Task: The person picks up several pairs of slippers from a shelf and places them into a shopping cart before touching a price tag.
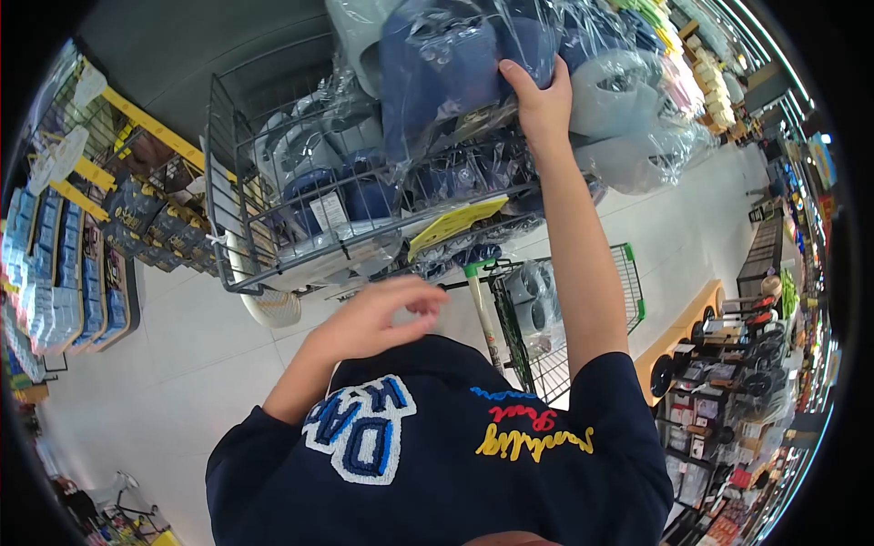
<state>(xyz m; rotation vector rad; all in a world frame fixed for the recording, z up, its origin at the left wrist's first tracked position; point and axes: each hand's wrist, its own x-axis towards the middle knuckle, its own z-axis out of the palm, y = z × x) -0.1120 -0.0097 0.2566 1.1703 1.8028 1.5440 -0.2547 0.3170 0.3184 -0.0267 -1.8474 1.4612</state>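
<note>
Stretched forward at the top of the head view, my right hand [543, 102] is closed on a dark blue item in clear plastic [442, 68]. Pale grey plastic-wrapped items [619, 100] lie just right of it. Below and to the left, a black wire basket [259, 196] holds more grey and blue wrapped items. My left hand [387, 314] is in front of my chest, below the basket, with its fingers curled and apart and nothing between them. A yellow tag [455, 225] hangs on the basket's near edge.
A shopping cart [628, 282] with green corners stands below the basket, grey wrapped items inside. At the left are shelves of blue packages [68, 273] and a wire rack with yellow strips [155, 127]. Goods on a wooden-edged display [678, 341] line the right.
</note>
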